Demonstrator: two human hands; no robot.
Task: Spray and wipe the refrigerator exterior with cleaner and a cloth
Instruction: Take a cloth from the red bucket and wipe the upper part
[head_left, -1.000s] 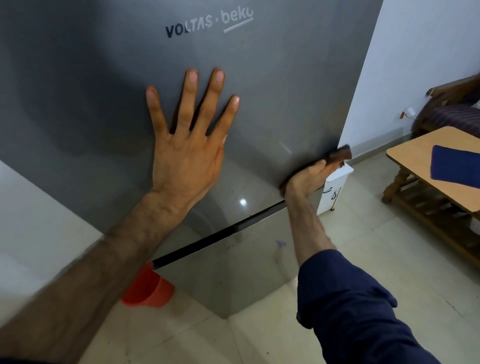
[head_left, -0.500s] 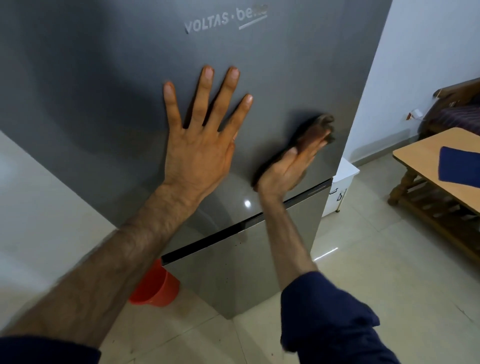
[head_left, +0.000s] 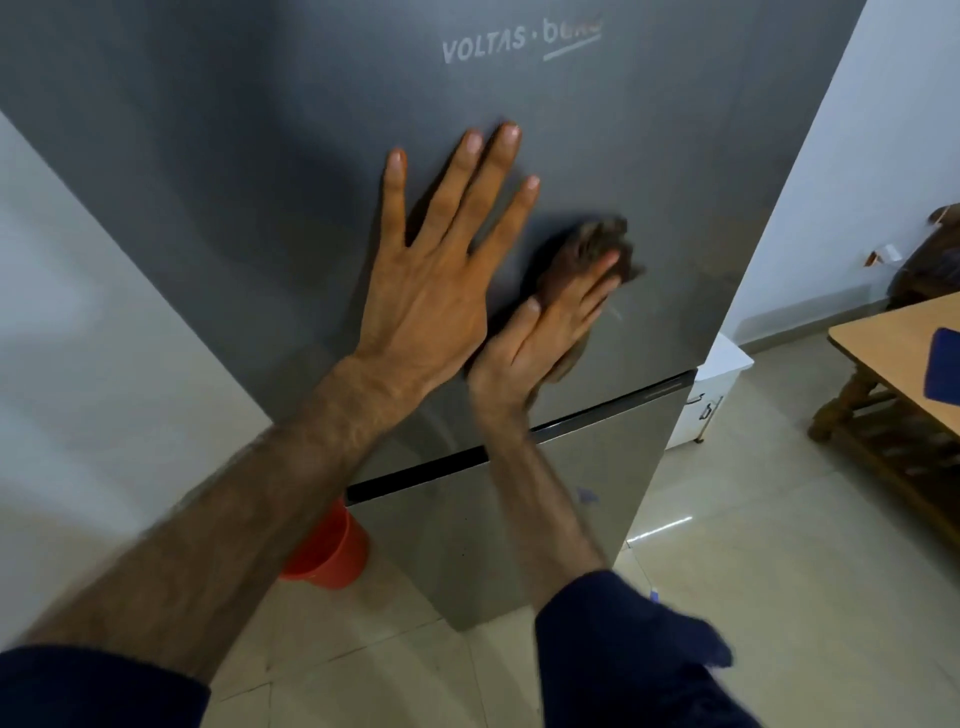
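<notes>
Right grip (head_left: 540, 338) presses a brown cloth (head_left: 597, 249) flat against the refrigerator (head_left: 260, 156), fingers straight over the fabric, which blurs at its edges. Left grip (head_left: 431, 291) lies open on the same upper door just beside it, fingers spread and palm against the grey metal. Both sit above the dark seam between the doors, below the VOLTAS beko logo (head_left: 519, 41). A wooden table (head_left: 883, 338) stands well apart at right, carrying a dark blue cloth (head_left: 943, 371). An orange bucket (head_left: 332, 551) shows by the refrigerator's lower left corner.
</notes>
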